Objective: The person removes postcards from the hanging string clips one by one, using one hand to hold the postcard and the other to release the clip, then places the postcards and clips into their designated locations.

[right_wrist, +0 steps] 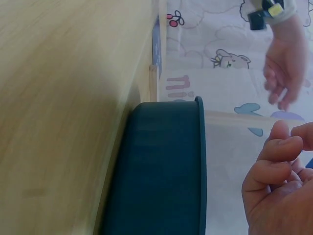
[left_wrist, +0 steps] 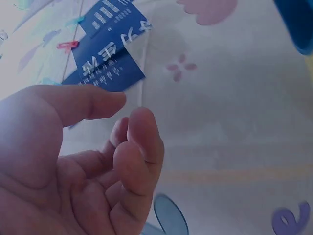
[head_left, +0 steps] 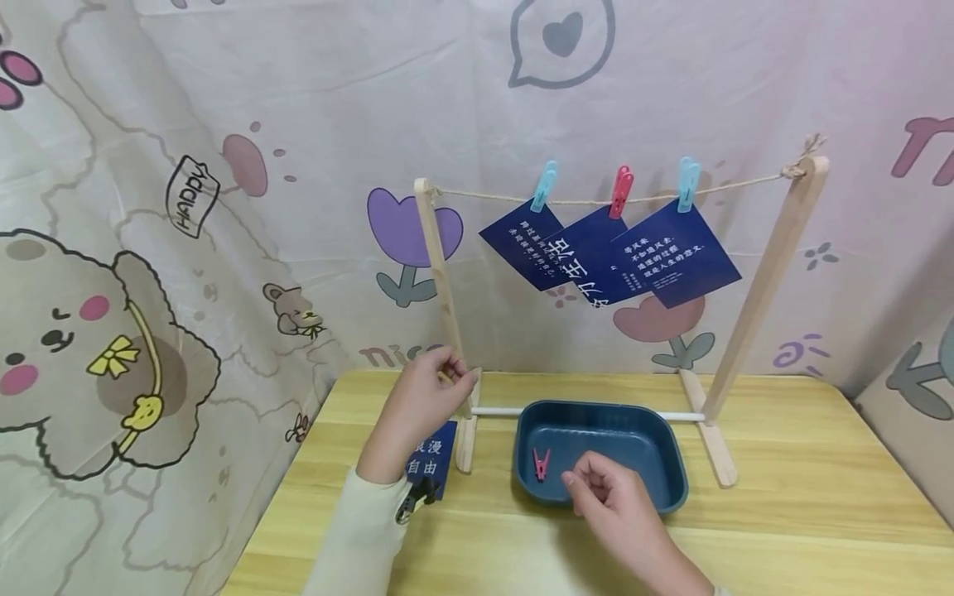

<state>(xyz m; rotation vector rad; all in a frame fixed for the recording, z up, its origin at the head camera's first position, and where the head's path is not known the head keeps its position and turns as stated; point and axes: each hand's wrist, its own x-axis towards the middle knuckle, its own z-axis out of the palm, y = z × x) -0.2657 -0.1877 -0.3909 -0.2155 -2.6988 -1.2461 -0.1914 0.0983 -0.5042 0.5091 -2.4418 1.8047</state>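
My left hand (head_left: pixel 431 391) is raised in front of the rack's left post, fingers loosely curled; the left wrist view shows a gap between thumb and fingertips with nothing in it. Over the front of a dark blue basin (head_left: pixel 607 403) hovers my right hand (head_left: pixel 614 501), its fingers bent and holding nothing. Inside the basin lies a pink clothespin (head_left: pixel 541 465). A blue card with white writing (head_left: pixel 441 455) lies on the table, partly hidden by my left forearm. Three blue cards hang overlapping from the rope, the rightmost card (head_left: pixel 678 257) in front.
The wooden rack's right post (head_left: pixel 768 285) and left post (head_left: pixel 440 277) carry a rope (head_left: pixel 484 195). Blue clothespins (head_left: pixel 689 184) and a red clothespin (head_left: pixel 621 192) grip the cards. A white bar (head_left: pixel 498 411) joins the feet behind the basin. Printed cloth (head_left: pixel 335 124) hangs behind.
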